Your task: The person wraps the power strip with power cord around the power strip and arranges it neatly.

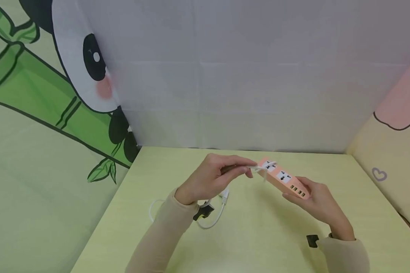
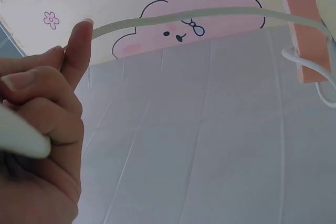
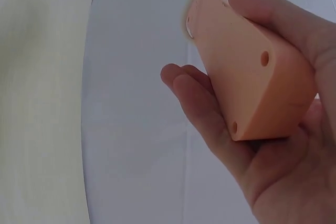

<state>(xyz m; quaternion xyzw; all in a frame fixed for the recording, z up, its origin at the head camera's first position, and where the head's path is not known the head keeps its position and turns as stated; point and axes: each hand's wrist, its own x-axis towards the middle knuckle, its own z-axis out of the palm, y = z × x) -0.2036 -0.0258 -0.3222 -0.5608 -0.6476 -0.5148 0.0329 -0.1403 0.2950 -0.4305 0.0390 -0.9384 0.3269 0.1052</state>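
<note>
Apparently a cord is being wound round the far end of the power strip, held tilted above the tabletop; the next turn likely calls for steady tension. The left hand reaches across, fingers pinching the cord closed, while the right hand curls its fingers round the near end.

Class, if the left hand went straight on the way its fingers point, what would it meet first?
Probably the white cord looped around the end of the peach power strip, though depth is unclear.
</note>
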